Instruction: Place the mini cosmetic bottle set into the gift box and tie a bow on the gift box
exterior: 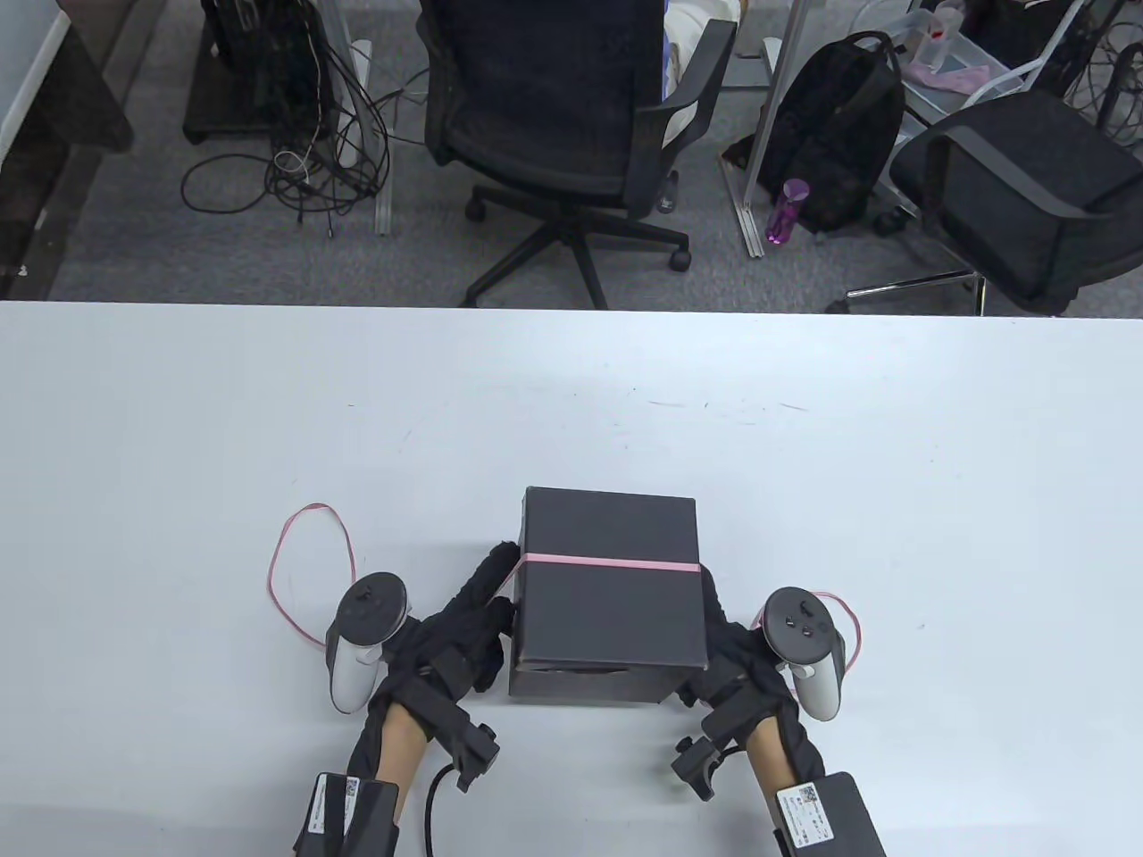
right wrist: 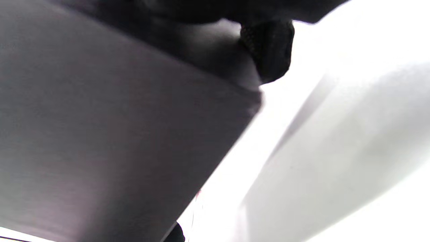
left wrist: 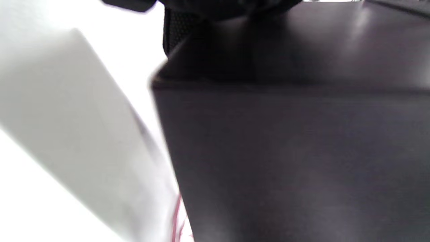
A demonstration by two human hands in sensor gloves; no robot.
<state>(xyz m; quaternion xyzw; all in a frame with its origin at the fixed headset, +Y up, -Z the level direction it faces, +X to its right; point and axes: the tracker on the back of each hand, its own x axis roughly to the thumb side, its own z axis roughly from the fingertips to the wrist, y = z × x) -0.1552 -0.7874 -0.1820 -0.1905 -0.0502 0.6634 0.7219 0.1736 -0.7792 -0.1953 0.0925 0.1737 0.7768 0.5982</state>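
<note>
Unlabelled black gift box [exterior: 607,589], pink ribbon [exterior: 607,562] across

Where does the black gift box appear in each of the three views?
Table view: black gift box low centre, between both hands, pink ribbon across its lid.
Left wrist view: fills the right side.
Right wrist view: fills the left side.
Shared landmark: white table.

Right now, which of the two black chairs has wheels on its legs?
The office chair straight behind the table, in the middle. Its star base ends in small wheels; the chair on the right stands on a bent metal frame.
</note>
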